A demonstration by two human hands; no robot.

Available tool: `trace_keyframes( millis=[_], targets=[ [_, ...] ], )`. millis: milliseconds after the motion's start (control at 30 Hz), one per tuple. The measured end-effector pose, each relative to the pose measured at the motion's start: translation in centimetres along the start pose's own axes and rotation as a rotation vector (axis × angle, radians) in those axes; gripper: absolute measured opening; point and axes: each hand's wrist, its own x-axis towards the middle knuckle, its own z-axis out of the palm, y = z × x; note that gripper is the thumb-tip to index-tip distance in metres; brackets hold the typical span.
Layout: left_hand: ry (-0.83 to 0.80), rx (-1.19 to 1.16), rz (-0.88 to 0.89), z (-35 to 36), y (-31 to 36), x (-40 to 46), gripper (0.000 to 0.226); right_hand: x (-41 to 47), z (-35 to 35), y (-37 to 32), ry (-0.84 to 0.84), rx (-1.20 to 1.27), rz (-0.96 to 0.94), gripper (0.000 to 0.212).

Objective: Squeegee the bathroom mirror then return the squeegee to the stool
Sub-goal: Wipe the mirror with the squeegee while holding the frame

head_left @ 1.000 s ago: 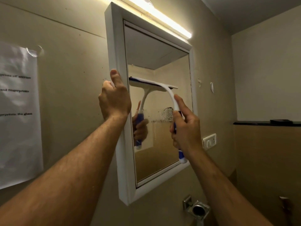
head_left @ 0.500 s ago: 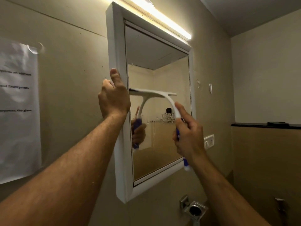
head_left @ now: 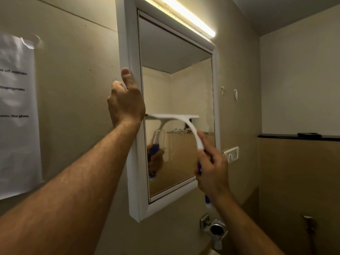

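A white-framed mirror (head_left: 129,43) hangs on the beige wall. My left hand (head_left: 126,102) grips its left frame edge, thumb up along the front. A white squeegee (head_left: 184,120) with a blue handle lies with its blade flat across the glass about halfway down. My right hand (head_left: 211,172) holds the blue handle, index finger stretched along the white neck. The glass reflects the squeegee and the hand. The stool is not in view.
A tube light (head_left: 191,17) glows above the mirror. A printed paper sheet (head_left: 16,115) is taped to the wall at left. A wall switch (head_left: 231,154) sits right of the mirror, a chrome tap fitting (head_left: 215,229) below it, and a black ledge (head_left: 298,137) runs along the right wall.
My right hand has drawn the squeegee down the glass, from the upper part to about the middle. The smudge on the glass is wiped away. My left hand stays on the frame.
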Motion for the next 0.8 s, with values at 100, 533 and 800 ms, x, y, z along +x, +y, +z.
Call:
trace_keyframes(
  millis=[100, 533, 800],
  targets=[
    [-0.010, -0.006, -0.004, -0.1, 0.1, 0.0, 0.060, 3.8, 1.6, -3.3, 0.015, 0.051, -0.033, 0.042],
    [-0.013, -0.016, 0.016, -0.3, 0.1, -0.2, 0.058, 6.8, 3.6, -5.4, 0.075, 0.043, -0.119, 0.043],
    [-0.029, -0.024, 0.018, -0.4, 0.1, -0.1, 0.057, 11.7, 3.5, -9.6, 0.054, 0.028, -0.156, 0.041]
  ],
)
